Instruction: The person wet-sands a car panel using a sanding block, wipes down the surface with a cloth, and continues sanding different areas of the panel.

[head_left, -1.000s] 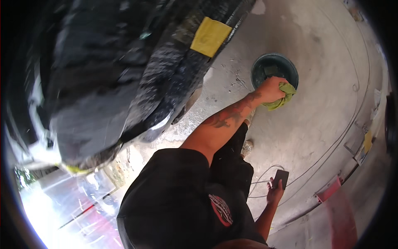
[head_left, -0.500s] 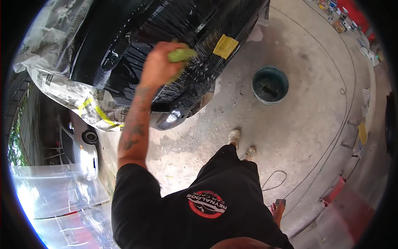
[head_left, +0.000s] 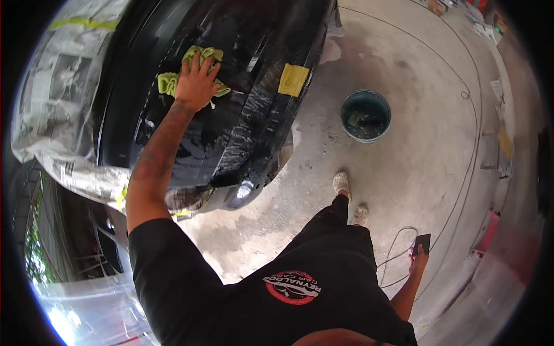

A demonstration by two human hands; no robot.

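A black car body panel [head_left: 199, 130], wet and streaked with whitish smears along its right side, fills the upper left. My left hand [head_left: 197, 86] lies on it with a bunched yellow-green cloth [head_left: 168, 84] under the palm and fingers, pressed against the surface. Low on the right, away from the car, my right hand [head_left: 418, 262] grips a dark rectangular pad [head_left: 422, 244]. A folded yellow square [head_left: 293, 80], its material unclear, rests on the panel near the right edge.
A dark green bucket [head_left: 344, 113] with water and something dark inside stands on the concrete floor [head_left: 311, 190]. Masking sheets of printed paper [head_left: 34, 124] with yellow tape cover the car's left side. Thin hose or cable [head_left: 470, 155] curves across the floor at right.
My left hand has moved up and left across the panel with the cloth, which is now spread flatter. My right hand has come outward and up with the dark pad.
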